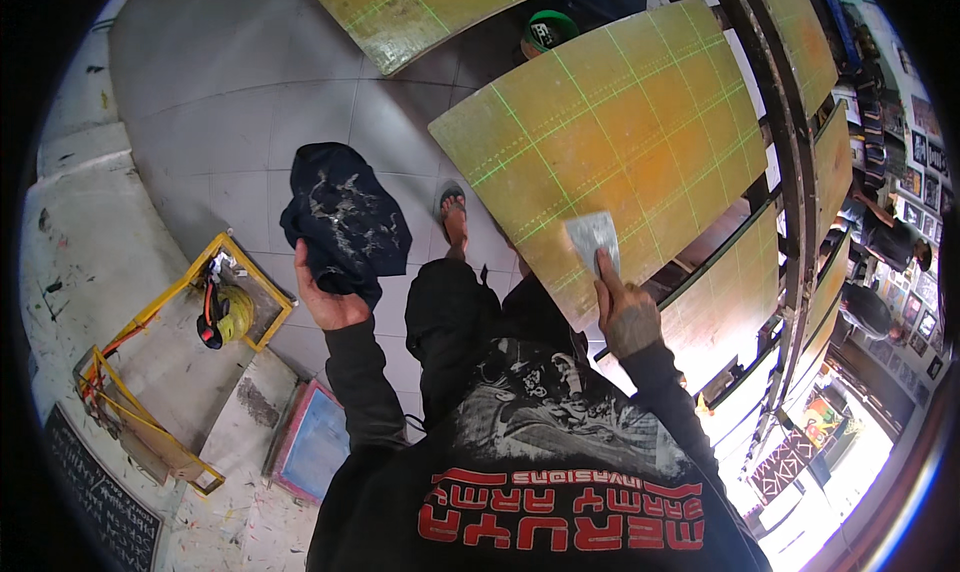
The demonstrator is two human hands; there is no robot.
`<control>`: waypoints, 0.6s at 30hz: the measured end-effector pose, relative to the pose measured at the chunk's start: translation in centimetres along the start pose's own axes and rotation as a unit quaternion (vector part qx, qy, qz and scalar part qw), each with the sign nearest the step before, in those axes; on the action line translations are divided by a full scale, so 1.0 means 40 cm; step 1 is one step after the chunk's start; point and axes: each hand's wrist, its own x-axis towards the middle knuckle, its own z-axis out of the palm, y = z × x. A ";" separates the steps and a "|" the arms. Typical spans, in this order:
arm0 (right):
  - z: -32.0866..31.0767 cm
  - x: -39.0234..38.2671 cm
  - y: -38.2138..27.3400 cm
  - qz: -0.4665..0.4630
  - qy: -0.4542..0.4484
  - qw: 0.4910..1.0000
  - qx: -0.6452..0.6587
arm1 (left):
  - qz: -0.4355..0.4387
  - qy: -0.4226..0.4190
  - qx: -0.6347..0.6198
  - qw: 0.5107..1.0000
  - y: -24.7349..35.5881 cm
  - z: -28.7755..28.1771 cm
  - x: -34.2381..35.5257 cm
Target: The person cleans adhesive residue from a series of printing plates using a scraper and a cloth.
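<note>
A workshop with a pale grey tiled floor [240, 132] opens out around the person, who stands among boards laid on a rack; closest to the camera is the black printed shirt [560, 422], with both forearms reaching out past it; the left hand [335, 302] holds up a dark navy cloth smeared with pale residue [345, 212], its palm turned upward and most of its fingers hidden behind the folds, so how tightly it closes cannot be told; the cloth hangs clear of the boards, probably to stay within reach for wiping; the right hand [630, 322] grips a flat grey metal scraper [595, 242], index finger stretched along the blade, likely to press and steer it; the scraper lies ahead of that hand, over the near end of a yellow-brown board marked with a green grid [640, 122], though whether its edge touches cannot be made out; this board slants away to the front and right, well apart from the left hand; the cloth sits above the left palm, left of the board; off to the left stands a yellow-edged open frame [150, 322]; beyond the board rises a dark rack beam [795, 162], perhaps there to carry the boards; farthest right, two people in dark clothing [890, 237] are near a picture-covered wall.
</note>
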 end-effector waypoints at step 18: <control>-0.190 0.781 0.131 -0.031 0.150 0.987 0.043 | -0.030 -0.008 0.020 0.999 -0.008 0.040 0.044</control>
